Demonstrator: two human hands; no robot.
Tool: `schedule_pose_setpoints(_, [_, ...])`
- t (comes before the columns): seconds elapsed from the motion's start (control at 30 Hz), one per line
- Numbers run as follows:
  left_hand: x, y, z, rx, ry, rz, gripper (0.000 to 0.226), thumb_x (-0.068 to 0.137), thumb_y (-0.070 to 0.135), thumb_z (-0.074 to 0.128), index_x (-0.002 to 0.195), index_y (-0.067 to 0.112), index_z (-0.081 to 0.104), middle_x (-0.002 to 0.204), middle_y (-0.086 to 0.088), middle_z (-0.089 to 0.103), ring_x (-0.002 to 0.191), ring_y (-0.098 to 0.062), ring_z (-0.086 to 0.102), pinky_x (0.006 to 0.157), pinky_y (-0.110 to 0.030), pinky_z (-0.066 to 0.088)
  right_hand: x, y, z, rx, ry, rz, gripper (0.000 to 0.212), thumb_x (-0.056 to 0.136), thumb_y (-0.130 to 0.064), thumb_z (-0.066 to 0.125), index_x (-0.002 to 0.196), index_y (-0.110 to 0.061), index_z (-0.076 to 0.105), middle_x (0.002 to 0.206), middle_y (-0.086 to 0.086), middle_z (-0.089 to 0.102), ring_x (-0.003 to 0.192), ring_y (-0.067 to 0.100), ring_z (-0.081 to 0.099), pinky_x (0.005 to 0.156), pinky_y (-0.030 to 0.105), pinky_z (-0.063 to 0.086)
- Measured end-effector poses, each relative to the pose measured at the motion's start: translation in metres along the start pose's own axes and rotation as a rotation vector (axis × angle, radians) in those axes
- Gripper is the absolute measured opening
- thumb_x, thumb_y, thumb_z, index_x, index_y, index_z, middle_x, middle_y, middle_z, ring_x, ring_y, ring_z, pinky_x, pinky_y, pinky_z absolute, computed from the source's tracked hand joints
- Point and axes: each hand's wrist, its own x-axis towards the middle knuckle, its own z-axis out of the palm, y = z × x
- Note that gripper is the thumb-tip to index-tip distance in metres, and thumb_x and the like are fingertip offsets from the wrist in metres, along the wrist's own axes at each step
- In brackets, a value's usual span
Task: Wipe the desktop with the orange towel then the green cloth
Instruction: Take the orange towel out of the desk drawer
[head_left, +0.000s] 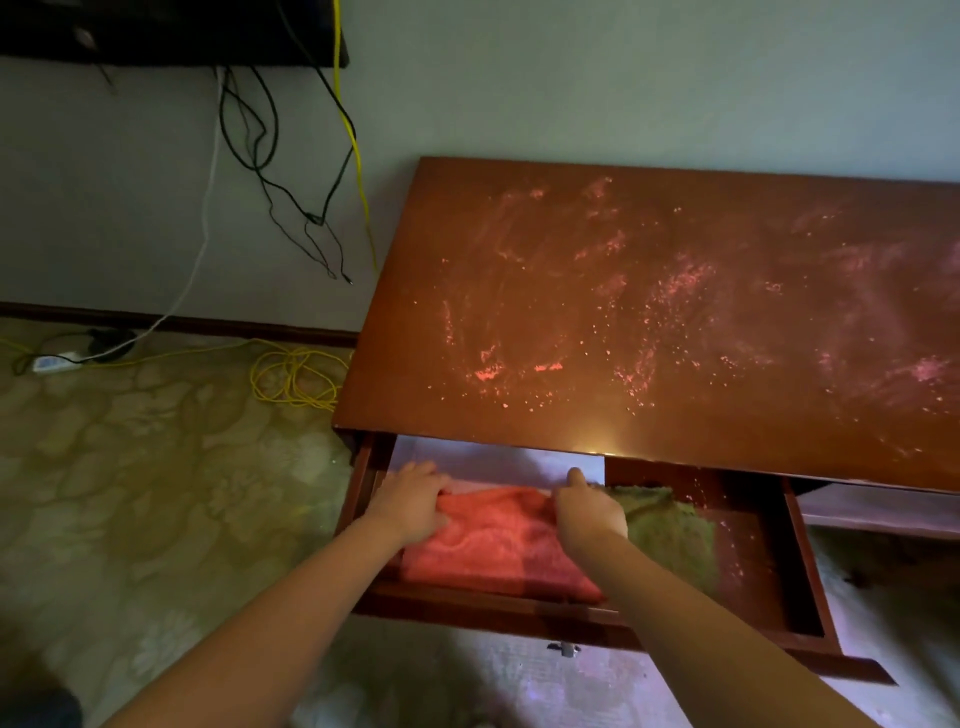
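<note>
In the open wooden drawer (753, 545) nearest me, my left hand (410, 501) and right hand (589, 512) both curl their fingers round the far edge of the folded orange terry towel (493, 551). The rumpled green cloth (670, 540) lies touching it, so lifting could drag that out too. Beyond, the glossy brown desktop (649, 415) carries pale scattered powder (675, 291); a careless sweep may push it into the drawer.
</note>
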Motion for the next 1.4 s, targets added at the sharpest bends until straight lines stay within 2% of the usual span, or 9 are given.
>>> schedule_pose_setpoints(0.2, [-0.027,-0.009,-0.063,-0.141,-0.147,0.06,0.036,0.083,0.036,0.066,0.112,0.016,0.058,0.115,-0.004,0.062,0.103,-0.02,0.057,0.077,-0.029,0.04,-0.024,0.002,-0.057,-0.06,-0.027,-0.009,0.035,0.095,-0.015,0.047,0.13,-0.016,0.052,0.134,0.005,0.052,0.123,0.024,0.051,0.093,0.033,0.045])
schedule_pose_setpoints(0.37, [-0.045,-0.009,-0.143,-0.254,-0.166,0.136,0.012,0.085,0.032,0.067,0.078,0.023,0.061,0.071,0.008,0.055,0.071,-0.011,0.051,0.058,-0.022,0.036,-0.042,0.001,-0.132,-0.093,0.08,-0.025,0.03,0.092,-0.017,0.054,0.121,-0.012,0.061,0.125,0.008,0.06,0.114,0.028,0.058,0.086,0.037,0.049])
schedule_pose_setpoints(0.5, [-0.055,-0.013,-0.215,-0.306,-0.029,0.109,0.015,0.084,0.031,0.069,0.073,0.026,0.059,0.065,0.014,0.054,0.061,-0.003,0.05,0.053,-0.013,0.038,-0.05,-0.005,-0.197,-0.126,0.197,-0.032,0.03,0.089,-0.019,0.061,0.119,-0.015,0.062,0.12,0.006,0.064,0.109,0.027,0.061,0.076,0.035,0.047])
schedule_pose_setpoints(0.7, [-0.051,-0.029,-0.297,-0.311,0.22,0.056,0.018,0.083,0.032,0.068,0.068,0.03,0.059,0.069,0.01,0.058,0.072,-0.012,0.056,0.068,-0.028,0.044,-0.049,-0.013,-0.291,-0.075,0.476,-0.07,0.034,0.088,-0.017,0.06,0.122,-0.013,0.061,0.125,0.009,0.062,0.115,0.03,0.059,0.086,0.036,0.048])
schedule_pose_setpoints(0.83, [-0.041,-0.039,-0.336,-0.2,0.528,0.01,0.002,0.086,0.024,0.064,0.086,0.024,0.066,0.084,0.003,0.055,0.084,-0.016,0.053,0.073,-0.031,0.041,-0.039,-0.018,-0.341,-0.011,0.675,-0.123,0.028,0.089,-0.011,0.054,0.115,-0.012,0.063,0.12,0.012,0.062,0.112,0.032,0.059,0.085,0.036,0.048])
schedule_pose_setpoints(0.9, [-0.032,-0.043,-0.346,-0.16,0.678,-0.004,0.012,0.087,0.016,0.062,0.096,0.016,0.07,0.091,-0.001,0.05,0.091,-0.019,0.051,0.08,-0.032,0.039,-0.03,-0.02,-0.353,-0.009,0.758,-0.161,0.027,0.09,-0.006,0.048,0.114,-0.01,0.061,0.118,0.013,0.059,0.11,0.035,0.059,0.083,0.037,0.047])
schedule_pose_setpoints(1.07, [-0.01,-0.062,-0.324,-0.104,0.767,0.019,0.02,0.09,0.008,0.055,0.1,0.013,0.071,0.098,-0.004,0.049,0.1,-0.022,0.046,0.085,-0.042,0.044,-0.003,-0.021,-0.333,-0.03,0.784,-0.258,0.024,0.089,-0.006,0.047,0.11,-0.011,0.057,0.113,0.011,0.055,0.102,0.035,0.061,0.071,0.035,0.042])
schedule_pose_setpoints(1.23, [0.019,-0.088,-0.229,0.064,0.519,-0.019,0.023,0.087,0.003,0.055,0.104,0.011,0.068,0.105,-0.006,0.052,0.105,-0.026,0.049,0.083,-0.038,0.044,0.034,-0.025,-0.247,-0.084,0.564,-0.309,0.023,0.094,-0.013,0.05,0.116,-0.015,0.057,0.119,0.006,0.054,0.103,0.03,0.063,0.073,0.035,0.048])
schedule_pose_setpoints(1.4, [0.035,-0.101,-0.105,0.047,0.248,-0.096,0.031,0.09,0.012,0.052,0.12,0.008,0.06,0.088,0.02,0.048,0.093,-0.009,0.056,0.081,-0.019,0.041,0.048,-0.031,-0.142,-0.186,0.235,-0.34,0.03,0.094,-0.008,0.041,0.116,-0.013,0.06,0.122,0.008,0.059,0.111,0.03,0.06,0.085,0.035,0.048])
